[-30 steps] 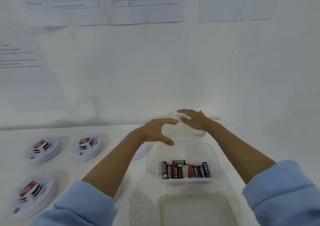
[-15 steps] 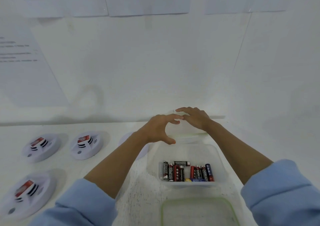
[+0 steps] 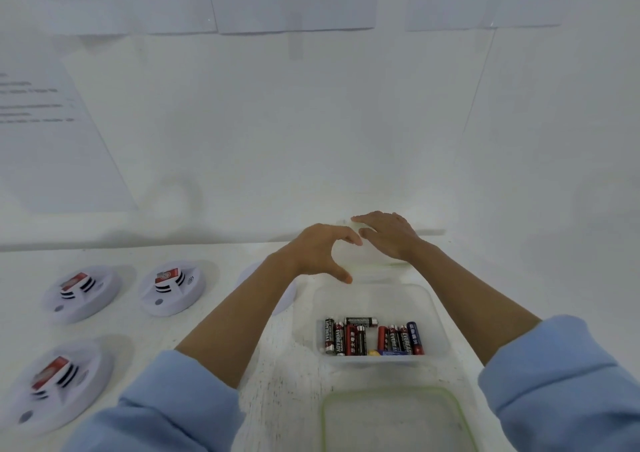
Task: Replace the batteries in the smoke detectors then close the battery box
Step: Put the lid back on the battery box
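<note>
while left hand [image 3: 320, 254] arches, right hand [image 3: 391, 236] flat

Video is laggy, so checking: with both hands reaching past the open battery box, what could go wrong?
The left forearm passes over a half-hidden smoke detector and could nudge it. The right forearm, if lowered, might catch the battery box rim and scatter the batteries. The green-rimmed lid lies near the sleeves and may get swept aside.
</note>
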